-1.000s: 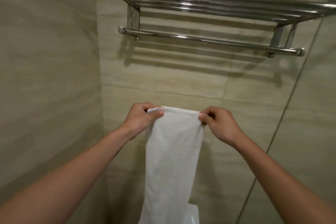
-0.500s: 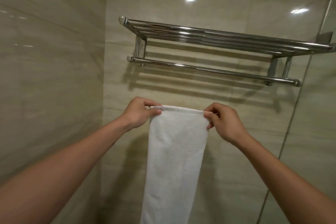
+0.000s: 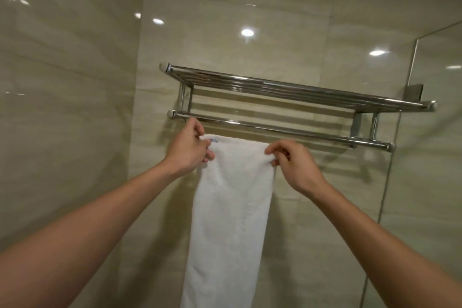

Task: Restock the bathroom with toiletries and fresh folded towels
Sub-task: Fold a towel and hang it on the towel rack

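Note:
A long white towel [image 3: 230, 220], folded into a narrow strip, hangs straight down from my two hands. My left hand [image 3: 186, 149] pinches its top left corner and my right hand [image 3: 292, 161] pinches its top right corner. The towel's top edge is just below the lower bar [image 3: 287, 131] of a chrome wall rack [image 3: 300, 90]. My left knuckles are almost at the bar's left end. The rack's upper shelf of several rods holds nothing.
Glossy beige tiled walls meet in a corner left of the rack. A glass panel [image 3: 430, 157] stands at the right, its edge close to the rack's right end. A metal bracket [image 3: 415, 91] fixes the glass to the wall.
Both hands have lifted the towel up towards the rack, from well below the lower bar to just under it. The camera has tilted upward.

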Motion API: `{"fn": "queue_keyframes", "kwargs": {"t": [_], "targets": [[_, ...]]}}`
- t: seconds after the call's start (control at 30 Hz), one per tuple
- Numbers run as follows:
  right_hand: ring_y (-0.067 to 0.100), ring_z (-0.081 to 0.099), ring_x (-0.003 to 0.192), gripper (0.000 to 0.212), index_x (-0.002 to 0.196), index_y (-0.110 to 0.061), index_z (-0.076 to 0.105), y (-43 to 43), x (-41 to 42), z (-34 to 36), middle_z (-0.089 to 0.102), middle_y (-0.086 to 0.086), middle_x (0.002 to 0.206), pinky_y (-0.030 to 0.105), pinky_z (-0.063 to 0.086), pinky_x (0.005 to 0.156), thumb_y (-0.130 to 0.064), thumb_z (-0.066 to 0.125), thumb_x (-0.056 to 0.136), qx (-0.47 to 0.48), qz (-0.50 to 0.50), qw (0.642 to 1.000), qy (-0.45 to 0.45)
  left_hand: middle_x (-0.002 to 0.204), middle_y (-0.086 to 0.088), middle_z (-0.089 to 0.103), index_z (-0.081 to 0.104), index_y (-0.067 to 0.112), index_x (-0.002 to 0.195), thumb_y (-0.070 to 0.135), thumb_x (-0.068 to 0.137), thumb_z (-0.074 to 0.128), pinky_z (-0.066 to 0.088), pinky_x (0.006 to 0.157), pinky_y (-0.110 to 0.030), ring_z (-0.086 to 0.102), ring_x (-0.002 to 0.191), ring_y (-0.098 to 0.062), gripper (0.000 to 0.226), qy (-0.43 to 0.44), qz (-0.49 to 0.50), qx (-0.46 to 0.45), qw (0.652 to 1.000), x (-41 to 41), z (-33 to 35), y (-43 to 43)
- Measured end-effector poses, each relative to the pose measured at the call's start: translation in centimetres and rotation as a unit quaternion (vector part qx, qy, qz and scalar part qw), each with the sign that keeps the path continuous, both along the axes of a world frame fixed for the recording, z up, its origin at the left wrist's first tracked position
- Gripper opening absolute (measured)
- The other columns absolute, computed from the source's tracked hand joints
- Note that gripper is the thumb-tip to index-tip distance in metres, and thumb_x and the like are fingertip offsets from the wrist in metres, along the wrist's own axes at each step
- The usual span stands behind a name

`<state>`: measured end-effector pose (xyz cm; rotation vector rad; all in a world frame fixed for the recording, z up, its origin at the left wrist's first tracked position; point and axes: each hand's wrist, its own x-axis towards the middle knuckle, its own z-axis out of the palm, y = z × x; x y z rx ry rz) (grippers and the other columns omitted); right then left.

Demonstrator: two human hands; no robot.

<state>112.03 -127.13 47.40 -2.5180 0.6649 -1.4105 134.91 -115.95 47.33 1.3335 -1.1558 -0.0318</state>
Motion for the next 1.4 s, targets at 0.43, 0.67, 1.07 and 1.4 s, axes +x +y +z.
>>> {"fn": "queue_keyframes", "kwargs": {"t": [0.43, 0.67, 1.07, 1.4], "targets": [[0.017, 0.055, 0.106, 0.033, 0.124, -0.008, 0.063, -0.6, 3.5, 5.2, 0.05, 0.003, 0.119, 0.026, 0.043, 0.097, -0.013, 0.047, 0.096, -0.083, -0.089, 0.992, 0.041, 0.107, 0.007, 0.056, 0.059, 0.024, 0.111, 0.012, 0.095, 0.052, 0.042, 0.101, -0.04, 0.06, 0.101, -0.018, 0.02, -0.247, 0.092, -0.006, 0.965, 1.6, 4.4, -1.5], [0.025, 0.042, 0.118, 0.04, 0.131, -0.008, 0.053, -1.2, 4.3, 5.3, 0.044, 0.008, 0.121, 0.033, 0.037, 0.098, -0.027, 0.051, 0.095, -0.114, -0.122, 0.98, 0.105, 0.105, 0.006, 0.046, 0.047, 0.025, 0.13, 0.023, 0.095, 0.05, 0.017, 0.109, -0.033, 0.043, 0.109, -0.016, 0.036, -0.295, 0.122, 0.023, 0.947, 1.5, 5.1, -2.2], [0.025, 0.036, 0.126, 0.058, 0.135, -0.009, 0.052, -3.4, 5.3, 5.1, 0.042, 0.011, 0.134, 0.039, 0.037, 0.103, -0.052, 0.036, 0.098, -0.086, -0.151, 0.972, 0.156, 0.147, -0.011, 0.04, 0.037, 0.022, 0.145, 0.06, 0.095, 0.041, 0.007, 0.116, -0.052, 0.034, 0.137, -0.03, 0.063, -0.362, 0.163, 0.165, 0.903, 1.3, 5.2, -4.3], [0.025, 0.016, 0.137, 0.053, 0.134, -0.009, 0.05, -3.5, 6.0, 4.3, 0.03, 0.009, 0.145, 0.044, 0.031, 0.109, -0.047, 0.038, 0.099, -0.067, -0.142, 0.981, 0.115, 0.122, -0.009, 0.058, 0.056, 0.02, 0.12, 0.061, 0.098, 0.031, 0.018, 0.109, -0.056, 0.051, 0.117, -0.027, 0.053, -0.434, 0.22, 0.169, 0.857, 1.4, 5.0, -4.7]]}}
